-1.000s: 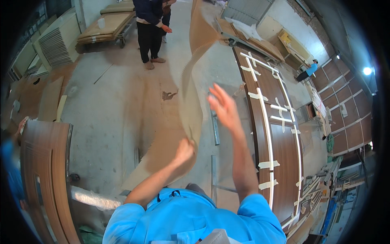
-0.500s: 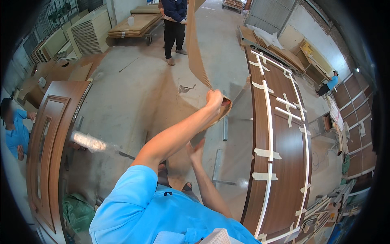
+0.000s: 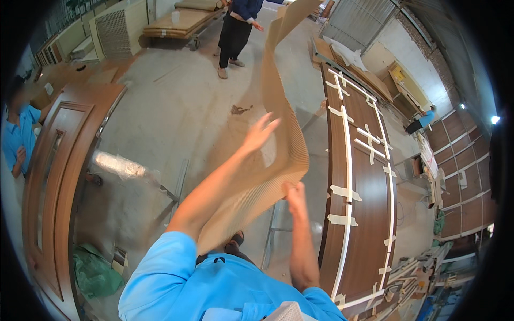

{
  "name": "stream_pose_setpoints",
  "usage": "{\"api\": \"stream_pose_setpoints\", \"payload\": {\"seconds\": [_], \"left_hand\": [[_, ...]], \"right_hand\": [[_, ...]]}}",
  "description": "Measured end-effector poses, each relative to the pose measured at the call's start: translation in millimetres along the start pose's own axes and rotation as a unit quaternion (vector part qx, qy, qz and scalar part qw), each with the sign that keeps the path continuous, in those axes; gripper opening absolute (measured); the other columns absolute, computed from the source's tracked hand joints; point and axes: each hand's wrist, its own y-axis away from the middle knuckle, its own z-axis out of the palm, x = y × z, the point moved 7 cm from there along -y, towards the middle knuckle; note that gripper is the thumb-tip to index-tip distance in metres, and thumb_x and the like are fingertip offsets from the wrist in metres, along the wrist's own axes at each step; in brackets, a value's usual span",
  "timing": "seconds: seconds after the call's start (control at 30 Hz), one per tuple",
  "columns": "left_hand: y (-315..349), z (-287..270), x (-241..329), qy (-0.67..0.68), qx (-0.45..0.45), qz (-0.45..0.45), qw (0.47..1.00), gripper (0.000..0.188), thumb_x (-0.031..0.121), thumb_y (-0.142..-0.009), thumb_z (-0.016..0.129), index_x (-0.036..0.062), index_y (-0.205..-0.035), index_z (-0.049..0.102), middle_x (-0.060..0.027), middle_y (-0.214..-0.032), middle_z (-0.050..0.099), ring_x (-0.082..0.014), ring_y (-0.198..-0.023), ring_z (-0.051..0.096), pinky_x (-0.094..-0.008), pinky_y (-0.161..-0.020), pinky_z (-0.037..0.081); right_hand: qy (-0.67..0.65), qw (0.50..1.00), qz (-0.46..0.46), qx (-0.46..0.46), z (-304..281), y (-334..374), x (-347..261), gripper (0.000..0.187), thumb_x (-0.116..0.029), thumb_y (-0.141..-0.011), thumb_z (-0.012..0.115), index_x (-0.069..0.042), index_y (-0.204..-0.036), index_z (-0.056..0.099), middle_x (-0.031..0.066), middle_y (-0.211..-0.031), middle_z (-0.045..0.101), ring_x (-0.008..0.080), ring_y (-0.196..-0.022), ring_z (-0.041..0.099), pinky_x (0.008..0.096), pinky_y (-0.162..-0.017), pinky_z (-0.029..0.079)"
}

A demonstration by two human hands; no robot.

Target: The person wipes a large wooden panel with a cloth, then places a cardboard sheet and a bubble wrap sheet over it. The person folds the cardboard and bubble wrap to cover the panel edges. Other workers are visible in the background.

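A long brown sheet of corrugated cardboard (image 3: 286, 123) hangs bent in the air, stretching from near my waist up to the top of the view. My right hand (image 3: 294, 195) is closed on its right edge, at a bend. Beside the sheet's left face, my left hand (image 3: 261, 132) is raised with its fingers spread, slightly blurred and holding nothing. A person in dark clothes (image 3: 235, 37) stands by the sheet's far end; whether that person holds it, I cannot tell.
On my right lies a brown door panel (image 3: 369, 214) with white strips taped along it. A panelled brown door (image 3: 64, 176) stands at the left, a person in blue (image 3: 19, 134) behind it. Metal supports (image 3: 270, 235) and plastic wrap (image 3: 120, 163) are low down nearby.
My left hand has let go of the cardboard and opened, moving slightly left. My right hand has come up and right to grip its edge. The sheet has swung open wider.
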Motion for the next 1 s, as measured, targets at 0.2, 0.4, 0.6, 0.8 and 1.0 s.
{"api": "stream_pose_setpoints", "payload": {"seconds": [0.2,0.4,0.6,0.8,1.0], "left_hand": [[301,-153,-242,-0.238,0.116,-0.385,0.884,0.092,0.057,-0.083,0.063,-0.0018,-0.145,0.030,-0.0268,-0.146,0.035,-0.0376,-0.135,0.036,-0.0440,-0.113,0.029],[437,44,-297,0.329,-0.057,-0.666,0.667,0.083,0.045,-0.090,0.063,0.0044,-0.149,0.020,-0.0220,-0.145,0.037,-0.0305,-0.119,0.055,-0.0398,-0.096,0.050],[394,-20,-281,0.184,-0.041,-0.358,0.914,0.064,0.042,-0.099,0.051,0.0025,-0.145,0.031,-0.0169,-0.136,0.051,-0.0213,-0.108,0.060,-0.0315,-0.084,0.051],[461,1,-281,0.385,0.019,-0.543,0.746,0.104,0.073,-0.085,0.046,-0.0002,-0.151,0.012,-0.0237,-0.145,0.038,-0.0329,-0.130,0.043,-0.0496,-0.103,0.039],[444,60,-230,0.507,0.087,-0.530,0.674,0.124,0.084,-0.075,0.044,-0.0008,-0.150,-0.006,-0.0243,-0.155,0.014,-0.0399,-0.140,0.026,-0.0599,-0.106,0.032]], "right_hand": [[-0.034,0.986,0.010,-0.160,-8,33,-99,0.034,-0.020,-0.096,0.049,0.003,-0.121,0.056,0.0181,-0.106,0.067,0.0233,-0.084,0.069,0.0323,-0.066,0.058],[-0.014,0.992,0.014,0.121,47,-10,42,0.070,-0.025,-0.086,0.068,-0.002,-0.144,0.036,0.0179,-0.136,0.052,0.0313,-0.116,0.058,0.0385,-0.089,0.051],[0.496,0.864,-0.070,0.061,76,-115,157,0.043,-0.009,-0.076,0.066,0.000,-0.117,0.059,0.0222,-0.085,0.065,0.0341,-0.079,0.066,0.0423,-0.070,0.051],[0.324,0.939,-0.100,-0.054,63,-62,90,0.011,-0.007,-0.076,0.064,0.003,-0.080,0.065,0.0170,-0.054,0.047,0.0159,-0.051,0.050,0.0375,-0.051,0.042],[0.254,0.932,-0.129,-0.226,54,48,-46,0.036,-0.014,-0.078,0.071,0.002,-0.061,0.043,0.0086,-0.051,0.033,0.0082,-0.052,0.035,0.0352,-0.043,0.030]]}}
